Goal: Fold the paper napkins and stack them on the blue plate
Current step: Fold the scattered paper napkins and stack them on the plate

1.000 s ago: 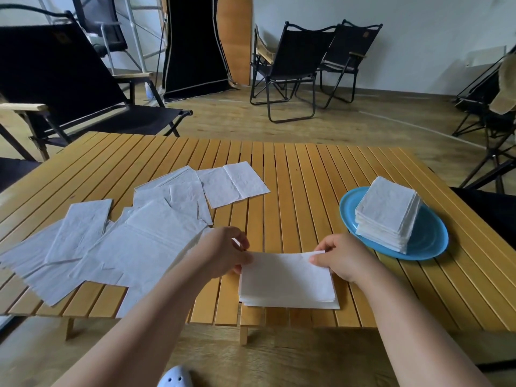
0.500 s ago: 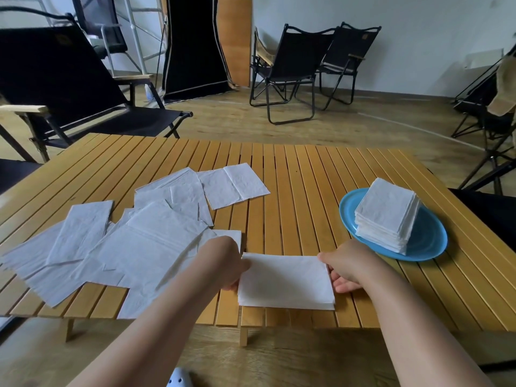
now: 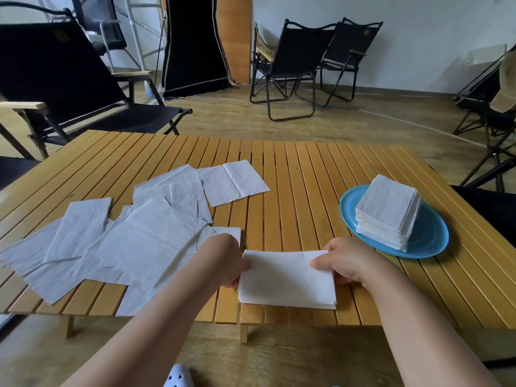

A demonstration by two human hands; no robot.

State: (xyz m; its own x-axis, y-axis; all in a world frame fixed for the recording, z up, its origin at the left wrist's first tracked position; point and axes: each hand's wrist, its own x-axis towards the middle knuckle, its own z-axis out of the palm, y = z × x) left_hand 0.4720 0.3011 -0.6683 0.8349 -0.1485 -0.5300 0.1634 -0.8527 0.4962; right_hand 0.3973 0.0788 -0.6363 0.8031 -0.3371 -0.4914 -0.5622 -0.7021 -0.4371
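A white paper napkin (image 3: 287, 279), folded once into a rectangle, lies near the front edge of the slatted wooden table (image 3: 301, 177). My left hand (image 3: 223, 259) grips its left edge and my right hand (image 3: 344, 259) pinches its right edge, thumb on top. A blue plate (image 3: 427, 241) at the right carries a stack of folded napkins (image 3: 386, 212). Several unfolded napkins (image 3: 134, 236) lie overlapping on the left half of the table.
Black folding chairs stand at the left (image 3: 64, 88), behind the table (image 3: 290, 60) and at the right (image 3: 491, 107). The table's front edge runs just below the held napkin. A white clog (image 3: 178, 377) shows on the floor beneath.
The napkin's upper half has been brought flat onto the lower half. Both hands have slid from its top corners to its left and right edges.
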